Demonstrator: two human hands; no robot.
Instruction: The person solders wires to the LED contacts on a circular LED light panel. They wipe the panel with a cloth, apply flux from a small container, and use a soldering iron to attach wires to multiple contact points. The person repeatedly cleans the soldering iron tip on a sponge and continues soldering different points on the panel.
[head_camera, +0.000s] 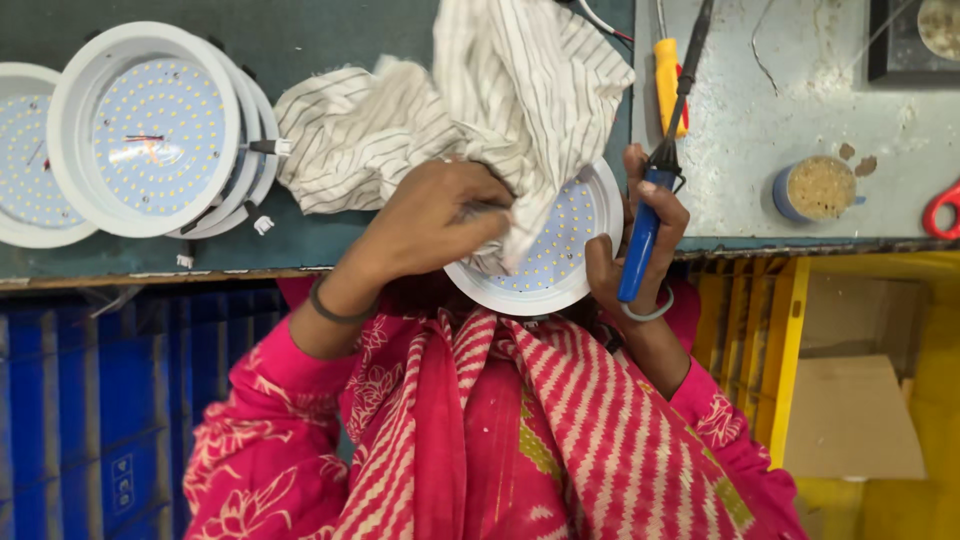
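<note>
Left hand (440, 225): fingers bunched tight into a striped white cloth (470, 110), pressing a fold of it down onto the face of a round white LED panel lamp (570, 250). The cloth's loose bulk spills up and away from that grip, over the dark green bench top (330, 30).

Right hand (645, 235): closed around the blue handle of a soldering iron (655, 175), whose dark shaft runs up and away from the fist toward the far side of the bench. The same hand's fingers and palm also cradle the lamp's right rim, so the lamp sits between the two hands, tilted toward the person at the bench's near edge. A pale bangle circles that wrist; a dark band circles the left wrist.

Just beyond the right fist, beside the iron's shaft: a yellow-handled screwdriver (667, 85) on a grey metal plate (780, 120). Farther to the right of that fist, a small blue pot (818, 188) of brownish grainy stuff, then a red handle (943, 208) at the frame edge.

Well off to the left of the cloth-holding hand: a stack of round white lamps (150, 130), LED faces up, another lying partly under them.
</note>
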